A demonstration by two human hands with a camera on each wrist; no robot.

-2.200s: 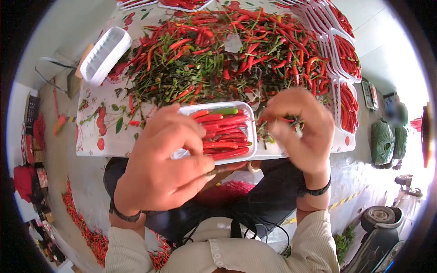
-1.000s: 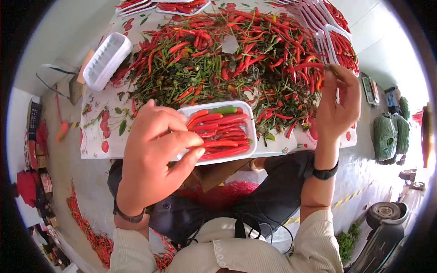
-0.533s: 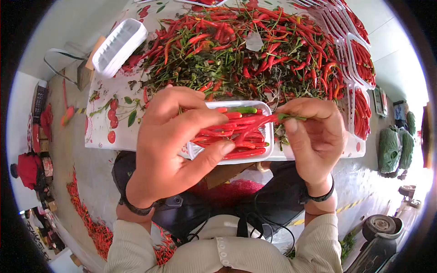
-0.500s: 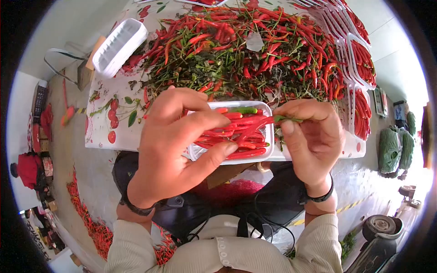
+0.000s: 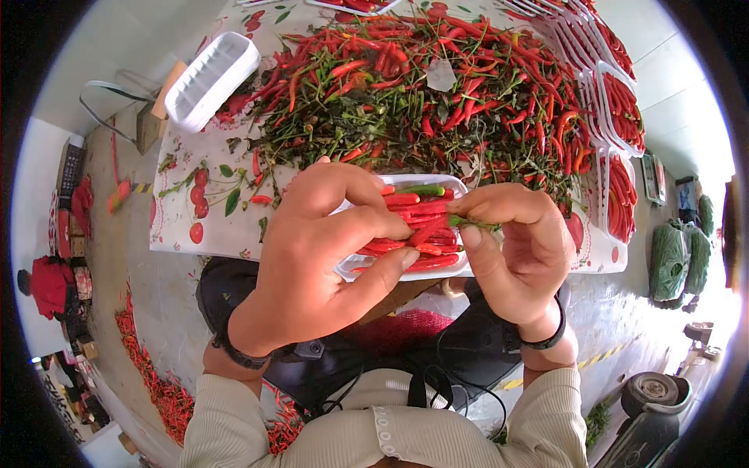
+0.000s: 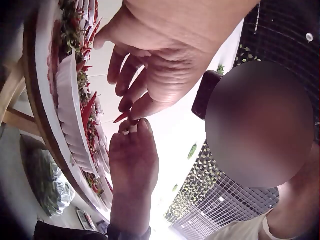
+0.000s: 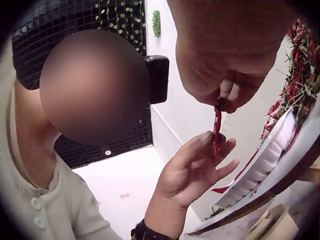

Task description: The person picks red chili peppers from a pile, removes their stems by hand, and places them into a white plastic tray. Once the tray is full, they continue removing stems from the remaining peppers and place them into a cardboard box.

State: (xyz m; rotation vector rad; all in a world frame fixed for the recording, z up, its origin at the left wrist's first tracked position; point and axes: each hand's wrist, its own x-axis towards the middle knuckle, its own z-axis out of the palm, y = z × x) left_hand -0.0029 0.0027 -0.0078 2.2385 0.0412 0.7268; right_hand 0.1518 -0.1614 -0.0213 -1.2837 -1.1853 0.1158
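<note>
A red chili pepper (image 7: 217, 127) is held between my two hands above a white ribbed tray (image 7: 265, 160). My right hand (image 5: 519, 253) pinches its green stem end between thumb and forefinger. The fingers of my left hand (image 5: 324, 253) grip the red body, seen clearly in the right wrist view. Under the hands, the tray holds red chilies (image 5: 437, 261) laid side by side, with one green chili (image 5: 425, 189) along the far edge. The left hand covers the tray's left part in the head view.
A large heap of red chilies with stems and leaves (image 5: 390, 101) covers the table beyond the tray. Stacked white trays (image 5: 211, 82) stand at the back left. Filled chili trays (image 5: 620, 101) line the right edge. More chilies (image 5: 156, 382) lie on the floor at left.
My right hand went out to the right side of the heap, then came back over the tray with a chili. My left hand has moved right and now grips that chili too.
</note>
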